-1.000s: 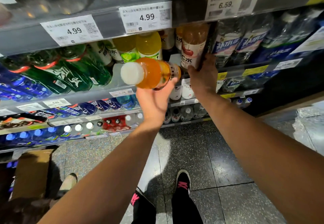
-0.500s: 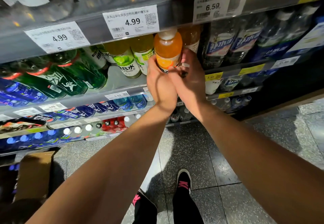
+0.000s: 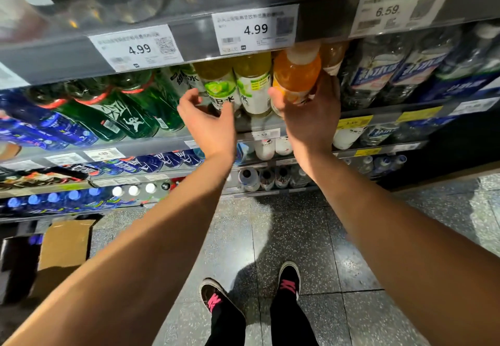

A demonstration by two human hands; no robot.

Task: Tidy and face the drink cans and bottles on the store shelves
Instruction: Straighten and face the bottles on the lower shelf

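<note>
An orange drink bottle (image 3: 296,73) with a white cap stands upright on the shelf (image 3: 173,142), just under the 4.99 price tag (image 3: 255,30). My right hand (image 3: 309,118) grips its lower part, thumb on the left and fingers round the right. Left of it stand two yellow-green bottles (image 3: 253,85) with white and green labels. My left hand (image 3: 208,121) hovers in front of the left one, fingers loosely spread and holding nothing. A paler orange bottle (image 3: 331,56) stands behind the gripped one.
Green bottles (image 3: 127,113) and blue bottles (image 3: 40,129) lie to the left on the same shelf; clear blue-labelled bottles (image 3: 392,75) stand to the right. Lower shelves hold more drinks. A cardboard box (image 3: 65,245) sits on the tiled floor at left, my shoes (image 3: 289,280) below.
The orange bottle went from lying in my left hand to standing upright on the shelf. My left hand has let go and moved left; my right hand now holds the bottle.
</note>
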